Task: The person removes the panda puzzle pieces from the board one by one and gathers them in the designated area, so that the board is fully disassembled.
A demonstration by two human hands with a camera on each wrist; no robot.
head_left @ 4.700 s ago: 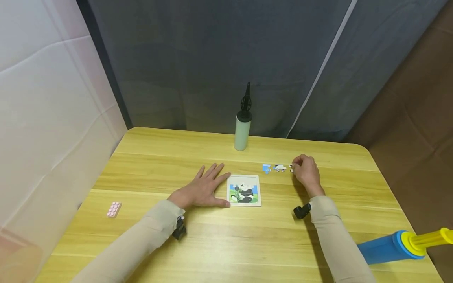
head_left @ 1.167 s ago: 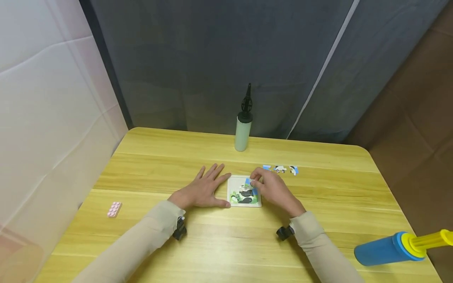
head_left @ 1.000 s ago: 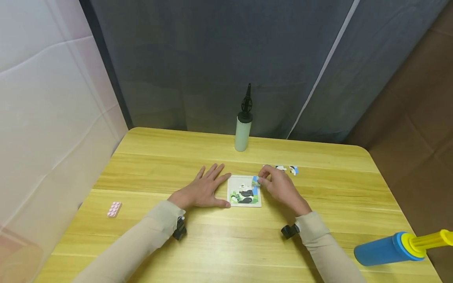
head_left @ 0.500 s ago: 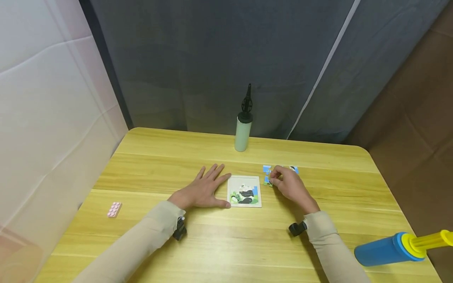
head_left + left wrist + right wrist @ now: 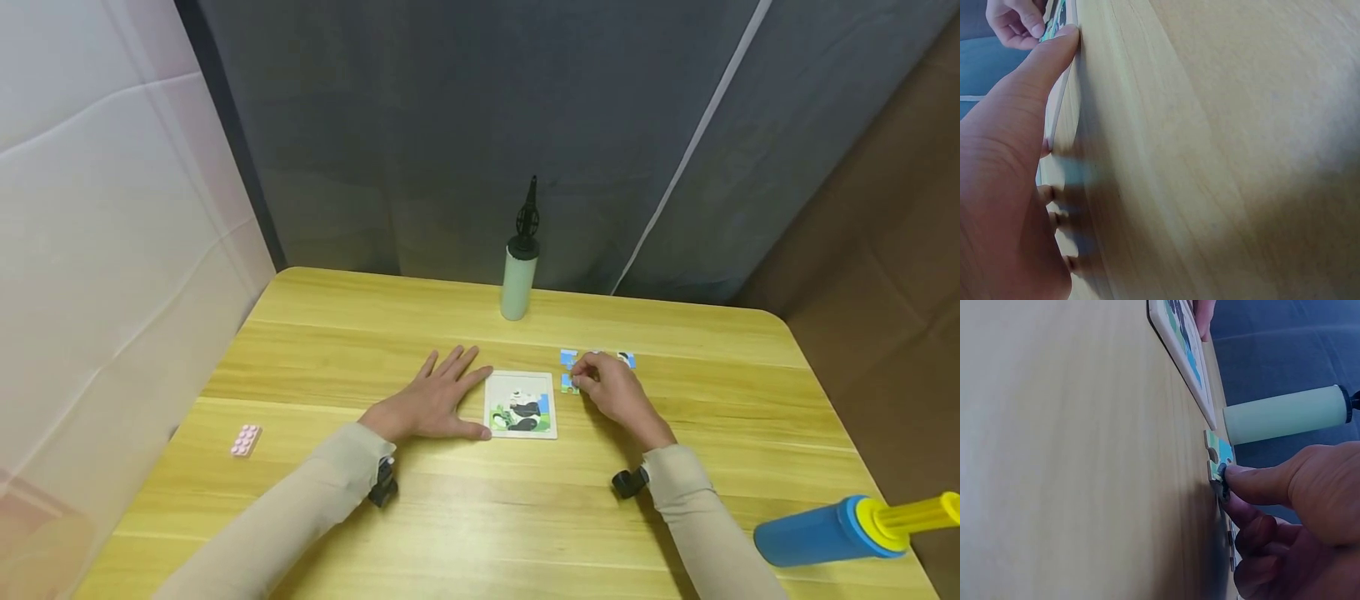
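A small panda puzzle board (image 5: 520,404) lies flat on the wooden table (image 5: 465,517). My left hand (image 5: 438,393) rests flat with straight fingers just left of the board, its thumb (image 5: 1044,65) against the board's edge. My right hand (image 5: 592,382) sits to the right of the board and pinches a green-and-blue puzzle piece (image 5: 567,384) low on the tabletop. The right wrist view shows that piece (image 5: 1216,455) under my thumb. A loose blue piece (image 5: 567,358) lies just behind it, and another loose piece (image 5: 627,359) peeks out beyond my knuckles.
A mint-green hand pump (image 5: 517,279) with a black handle stands at the table's far edge. A blue and yellow pump (image 5: 825,529) lies at the near right corner. A small pink block (image 5: 245,439) sits at the left. Curtains hang close behind the table.
My right hand went from the loose pieces to the board, lifted a piece from its upper right, and carried it right onto the table beside them. The left hand has stayed put.
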